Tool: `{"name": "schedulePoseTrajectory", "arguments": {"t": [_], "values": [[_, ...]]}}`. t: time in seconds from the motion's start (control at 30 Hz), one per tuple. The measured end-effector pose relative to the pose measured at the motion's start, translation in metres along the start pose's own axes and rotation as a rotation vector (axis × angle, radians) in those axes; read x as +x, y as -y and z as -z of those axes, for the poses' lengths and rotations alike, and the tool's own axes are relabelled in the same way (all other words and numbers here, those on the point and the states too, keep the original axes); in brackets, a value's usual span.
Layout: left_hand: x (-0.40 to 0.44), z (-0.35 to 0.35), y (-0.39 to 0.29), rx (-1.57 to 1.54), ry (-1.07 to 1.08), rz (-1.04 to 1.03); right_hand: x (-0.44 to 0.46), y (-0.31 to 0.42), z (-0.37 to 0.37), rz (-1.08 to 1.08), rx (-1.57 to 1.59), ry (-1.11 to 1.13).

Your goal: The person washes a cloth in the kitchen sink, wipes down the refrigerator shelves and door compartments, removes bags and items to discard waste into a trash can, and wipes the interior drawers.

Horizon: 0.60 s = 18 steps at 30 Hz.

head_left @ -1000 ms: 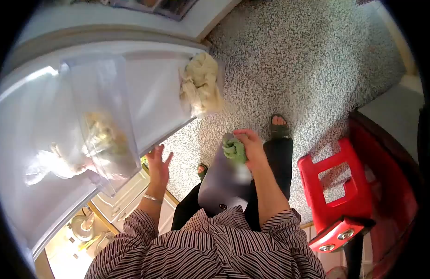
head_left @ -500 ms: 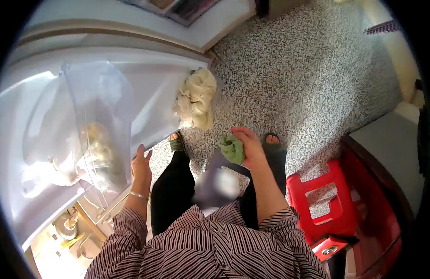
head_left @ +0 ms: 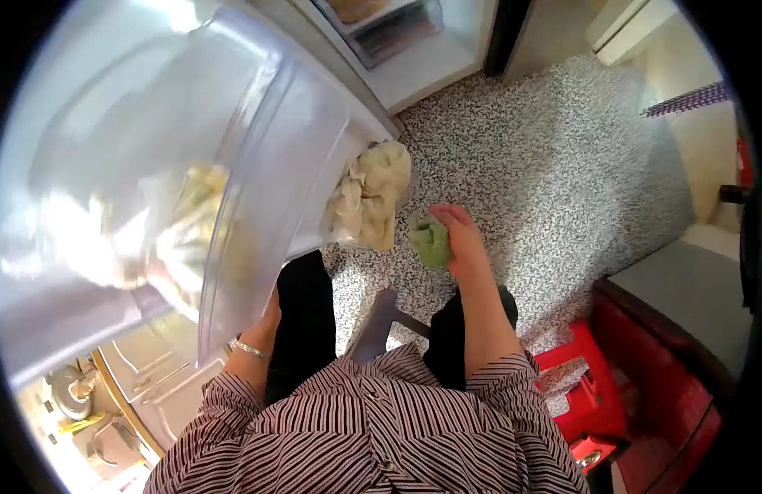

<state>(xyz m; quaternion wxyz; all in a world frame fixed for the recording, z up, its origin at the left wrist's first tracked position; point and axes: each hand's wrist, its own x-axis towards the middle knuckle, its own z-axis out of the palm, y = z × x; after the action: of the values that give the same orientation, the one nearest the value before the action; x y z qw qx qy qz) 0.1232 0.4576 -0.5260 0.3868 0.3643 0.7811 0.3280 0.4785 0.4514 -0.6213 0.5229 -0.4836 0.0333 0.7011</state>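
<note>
My right hand is closed around a crumpled green cloth, held out above the speckled floor. My left hand is at the near edge of an open fridge door, with its fingers hidden behind the door's clear plastic bin. Through the plastic, a bag with yellowish-green contents shows blurrily. A bunched cream cloth or bag sits at the door's far end, to the left of the green cloth.
The fridge interior stands open at the top, with a clear drawer inside. A red plastic step stool is at my right, beside a dark red piece of furniture. Between my legs is a grey object. Cabinets lie lower left.
The fridge door has swung toward me and to the right, now covering my left hand's fingers. My right hand has moved slightly right and up with the green cloth. The view has shifted.
</note>
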Motion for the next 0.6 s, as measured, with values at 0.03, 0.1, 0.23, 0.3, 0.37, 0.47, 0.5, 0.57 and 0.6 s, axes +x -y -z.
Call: {"name": "schedulePoseTrajectory", "arguments": {"t": [0.03, 0.1, 0.23, 0.3, 0.37, 0.47, 0.5, 0.57, 0.6], "values": [[0.000, -0.001, 0.000, -0.021, -0.002, -0.007, -0.004, -0.002, -0.006, 0.015, -0.014, 0.008], [0.000, -0.007, -0.005, -0.072, 0.037, -0.052, -0.014, -0.001, -0.019, 0.010, -0.080, 0.057], [0.013, -0.003, 0.006, 0.009, 0.095, -0.253, -0.025, -0.032, -0.028, 0.084, -0.257, 0.016], [-0.003, 0.002, -0.019, -0.018, 0.155, -0.232, -0.041, -0.055, -0.032, 0.076, -0.460, -0.062], [-0.015, 0.010, -0.023, -0.158, 0.097, -0.116, -0.031, -0.093, -0.022, 0.100, -0.485, -0.032], [-0.045, 0.024, 0.002, -0.160, 0.358, -0.011, -0.067, -0.116, -0.038, 0.051, -0.332, 0.054], [-0.064, 0.029, 0.009, -0.074, 0.557, 0.104, -0.087, -0.124, -0.047, -0.017, -0.155, 0.111], [-0.106, 0.029, 0.019, -0.009, 0.746, 0.142, -0.115, -0.144, -0.057, -0.035, -0.090, 0.205], [-0.107, 0.027, 0.038, -0.055, 0.865, 0.206, -0.123, -0.151, -0.063, -0.061, -0.013, 0.291]]}}
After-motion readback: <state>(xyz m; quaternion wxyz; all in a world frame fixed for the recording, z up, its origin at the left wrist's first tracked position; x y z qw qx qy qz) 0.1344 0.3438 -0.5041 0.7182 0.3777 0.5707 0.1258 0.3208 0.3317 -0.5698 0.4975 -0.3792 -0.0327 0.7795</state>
